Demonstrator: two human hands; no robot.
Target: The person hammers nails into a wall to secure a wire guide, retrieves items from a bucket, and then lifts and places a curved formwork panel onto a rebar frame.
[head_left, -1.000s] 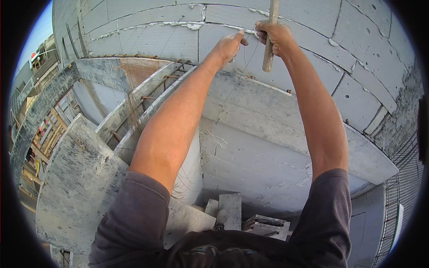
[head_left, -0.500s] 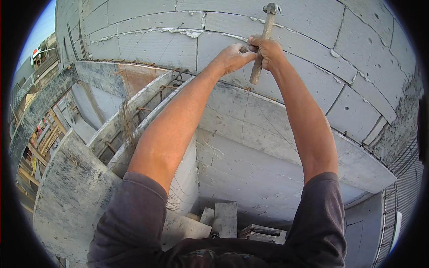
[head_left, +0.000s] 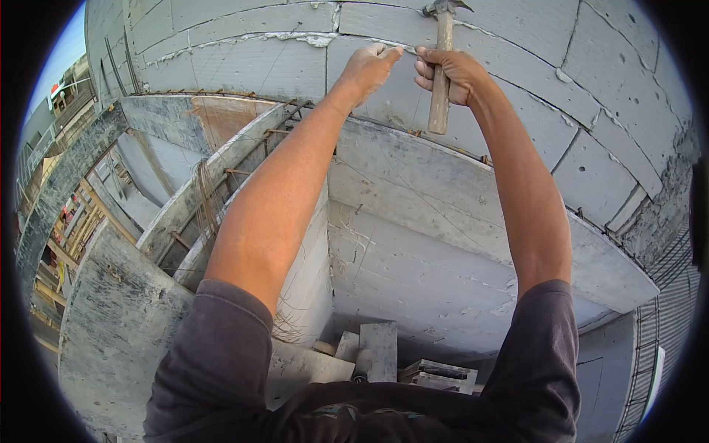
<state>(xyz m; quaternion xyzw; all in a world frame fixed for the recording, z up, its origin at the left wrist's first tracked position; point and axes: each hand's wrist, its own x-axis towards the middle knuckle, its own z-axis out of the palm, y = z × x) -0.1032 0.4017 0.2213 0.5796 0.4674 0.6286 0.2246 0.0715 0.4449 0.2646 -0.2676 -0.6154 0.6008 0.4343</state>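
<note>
The right hand (head_left: 456,76) is gripping the hammer (head_left: 441,100) by its wooden handle, and the hammer head is pointing up before the block wall (head_left: 251,68). The left hand (head_left: 367,72) is standing near, apart from the hammer, its fingers curling closed; whether they are pinching thin wire, I cannot tell. Both hands are reaching above the concrete-stained board (head_left: 413,166).

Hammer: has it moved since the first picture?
Yes, down. Against the block wall, the hammer sits lower: its handle end is nearer the top edge of the long board, and its head now shows.
</note>
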